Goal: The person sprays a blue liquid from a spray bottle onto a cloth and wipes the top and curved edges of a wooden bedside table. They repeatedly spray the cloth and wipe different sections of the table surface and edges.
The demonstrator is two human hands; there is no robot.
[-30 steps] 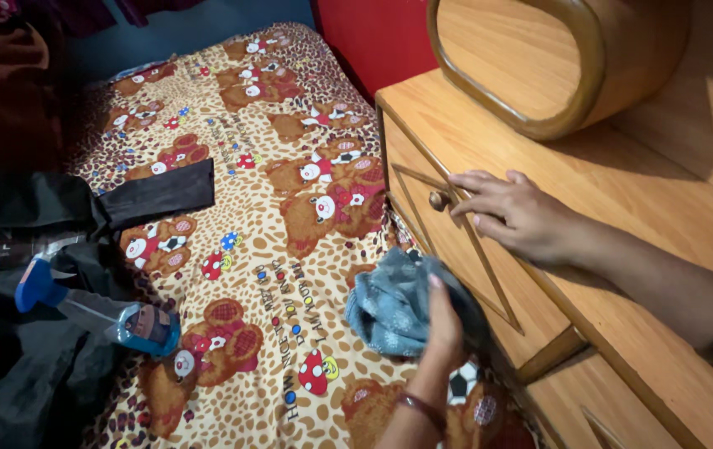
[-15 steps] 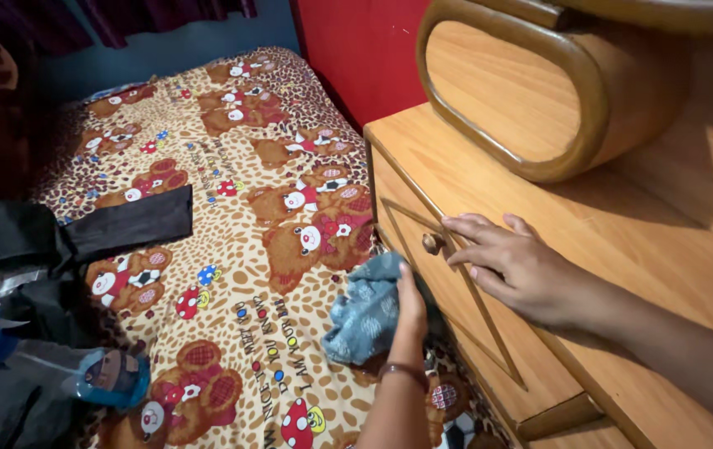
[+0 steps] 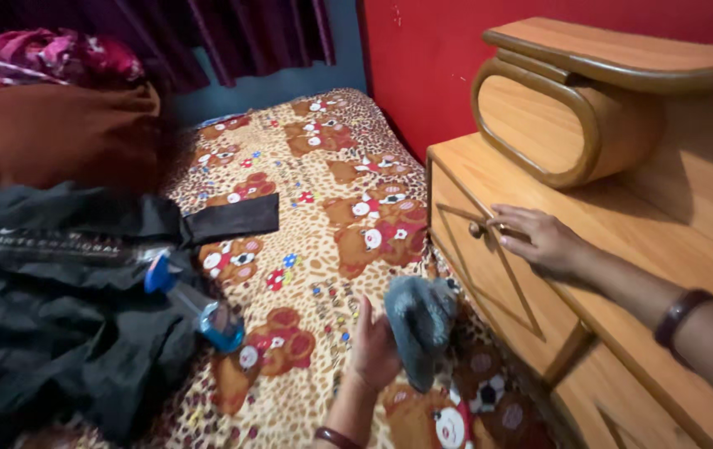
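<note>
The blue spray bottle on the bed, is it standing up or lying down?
Lying down. The spray bottle rests on its side, partly on the black fabric, partly on the bedsheet.

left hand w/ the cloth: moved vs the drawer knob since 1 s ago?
Yes. The left hand with the blue cloth has dropped back from the drawer front, sitting lower and farther from the knob, over the bedsheet.

Open patterned bedspread (image 3: pixel 315 249) between spray bottle (image 3: pixel 199 306) and wooden drawer front (image 3: pixel 489 274); black garment (image 3: pixel 49 333) crowding the left.
</note>
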